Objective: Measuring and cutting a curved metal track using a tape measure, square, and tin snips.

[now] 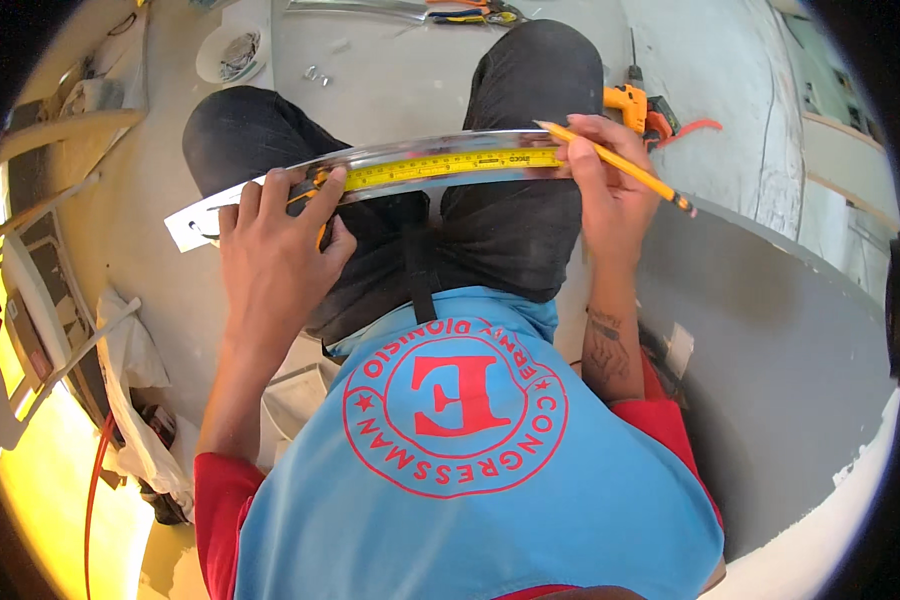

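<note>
Your R hand (615,205) is gripping a pencil (632,174), upper right; your L hand (278,232) is holding the tape measure (450,164), its blade lying btwn both along a metal strip (470,141), upper ctr.

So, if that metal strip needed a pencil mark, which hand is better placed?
Probably the right hand: it holds the yellow pencil, with the tip close to the metal strip's far edge. The left hand is busy with the tape measure lying along it.

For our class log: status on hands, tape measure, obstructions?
Left hand holding tape measure, extended along metal strip. Right hand holding pencil. Nothing visibly blocking.
</note>
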{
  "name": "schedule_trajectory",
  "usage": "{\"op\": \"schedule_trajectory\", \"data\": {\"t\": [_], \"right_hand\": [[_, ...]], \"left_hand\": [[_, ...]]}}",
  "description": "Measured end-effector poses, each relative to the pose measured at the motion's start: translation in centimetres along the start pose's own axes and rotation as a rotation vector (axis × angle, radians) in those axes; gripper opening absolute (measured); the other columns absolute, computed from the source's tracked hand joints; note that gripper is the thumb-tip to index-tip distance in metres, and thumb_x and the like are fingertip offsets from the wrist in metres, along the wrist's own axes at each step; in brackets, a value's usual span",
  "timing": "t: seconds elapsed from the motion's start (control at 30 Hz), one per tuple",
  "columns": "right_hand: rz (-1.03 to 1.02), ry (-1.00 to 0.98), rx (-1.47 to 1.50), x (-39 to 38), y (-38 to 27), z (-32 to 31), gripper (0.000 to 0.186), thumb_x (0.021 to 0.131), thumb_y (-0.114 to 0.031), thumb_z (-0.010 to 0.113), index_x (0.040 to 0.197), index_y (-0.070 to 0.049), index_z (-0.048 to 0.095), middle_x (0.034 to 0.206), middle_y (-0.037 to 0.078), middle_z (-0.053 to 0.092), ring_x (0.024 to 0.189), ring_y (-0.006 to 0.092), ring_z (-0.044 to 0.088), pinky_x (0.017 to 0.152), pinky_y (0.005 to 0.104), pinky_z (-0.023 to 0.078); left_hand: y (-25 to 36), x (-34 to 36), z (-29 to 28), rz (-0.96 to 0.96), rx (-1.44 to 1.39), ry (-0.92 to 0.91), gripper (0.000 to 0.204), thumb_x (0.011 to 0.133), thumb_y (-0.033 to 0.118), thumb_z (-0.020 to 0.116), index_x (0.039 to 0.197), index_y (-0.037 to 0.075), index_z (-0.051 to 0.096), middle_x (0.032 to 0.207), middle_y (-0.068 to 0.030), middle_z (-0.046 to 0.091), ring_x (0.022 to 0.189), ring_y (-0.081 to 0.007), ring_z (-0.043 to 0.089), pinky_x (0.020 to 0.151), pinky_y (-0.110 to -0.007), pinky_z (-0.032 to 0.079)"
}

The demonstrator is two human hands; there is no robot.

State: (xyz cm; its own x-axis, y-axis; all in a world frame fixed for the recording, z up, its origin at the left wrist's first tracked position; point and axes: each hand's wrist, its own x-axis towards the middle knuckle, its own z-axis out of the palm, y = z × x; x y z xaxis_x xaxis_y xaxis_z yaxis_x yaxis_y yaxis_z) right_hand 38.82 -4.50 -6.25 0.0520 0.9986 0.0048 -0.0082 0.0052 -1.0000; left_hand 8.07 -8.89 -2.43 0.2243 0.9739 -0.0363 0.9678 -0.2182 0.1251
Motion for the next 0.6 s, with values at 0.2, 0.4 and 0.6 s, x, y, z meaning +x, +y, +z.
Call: {"op": "schedule_trajectory", "data": {"t": [0.2,0.4,0.6], "right_hand": [[-0.206,-0.155,-0.173,-0.5,-0.2,1.8,0.016,0.095,0.000,0.072,0.110,0.006,0.074,0.107,0.013,0.077,0.097,0.0165,0.073,0.086,0.0289,0.058],[-0.229,-0.219,-0.292,-0.5,0.3,4.6,0.014,0.090,-0.001,0.075,0.103,0.003,0.077,0.100,0.014,0.080,0.094,0.0214,0.077,0.088,0.0320,0.059],[-0.300,-0.236,-0.320,-0.5,0.7,6.1,0.014,0.088,0.001,0.073,0.101,0.003,0.077,0.099,0.015,0.080,0.093,0.0247,0.078,0.086,0.0338,0.060]], "left_hand": [[0.0,-0.1,0.2,0.022,0.000,0.046,0.047,0.083,0.022,0.078,0.131,0.024,0.076,0.116,-0.0088,0.065,0.104,-0.0282,0.064,0.089,-0.045,0.049],[-0.1,-0.3,0.7,0.019,0.019,0.062,0.047,0.082,0.023,0.078,0.129,0.023,0.077,0.115,-0.0082,0.066,0.103,-0.0279,0.064,0.086,-0.045,0.049],[-0.2,-0.3,1.0,0.022,-0.037,0.088,0.042,0.081,0.024,0.078,0.122,0.018,0.078,0.116,-0.0097,0.064,0.108,-0.0302,0.061,0.086,-0.049,0.047]]}}
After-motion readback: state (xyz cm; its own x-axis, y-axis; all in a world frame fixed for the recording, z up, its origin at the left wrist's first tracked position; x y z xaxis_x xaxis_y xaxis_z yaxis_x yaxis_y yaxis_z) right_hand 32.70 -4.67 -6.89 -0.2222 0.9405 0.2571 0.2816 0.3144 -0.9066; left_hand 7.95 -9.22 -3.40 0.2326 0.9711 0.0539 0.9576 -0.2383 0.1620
